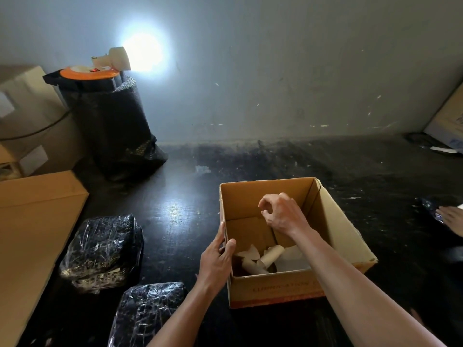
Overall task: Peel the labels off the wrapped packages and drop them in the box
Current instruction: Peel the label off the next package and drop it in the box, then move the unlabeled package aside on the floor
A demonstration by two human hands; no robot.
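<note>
A: What does the open cardboard box point(333, 221) hold?

B: Curled and rolled paper labels point(269, 257) lie heaped on its floor toward the near side, pale strips and a couple of tube-like rolls. The far part of the floor is bare cardboard.

A: And the person's hands?

B: The left hand point(217, 261) is clamped on the box's left wall near the near corner, thumb inside the rim and fingers along the outside. The right hand point(281, 212) hangs over the box's opening, above the far part of the floor, thumb and forefinger curled toward each other with the other fingers loosely bent. Whether a scrap is pinched between those fingertips is hard to tell; nothing clearly shows there.

A: So where do the labels sit relative to the hands?

B: Below and nearer than the right hand, under its forearm, and just to the right of the left hand's thumb.

A: The wrapped packages?

B: Two dark packages in shiny clear film lie on the black floor left of the box. The far package point(102, 249) sits beside a large brown carton point(37, 221); the near package point(147, 314) lies under the left forearm. Both are apart from the hands.

A: Anything else?

B: A black bag-lined bin point(112, 126) stands by the wall with an orange disc point(89, 73) on top, beside stacked cartons point(27, 116).
</note>
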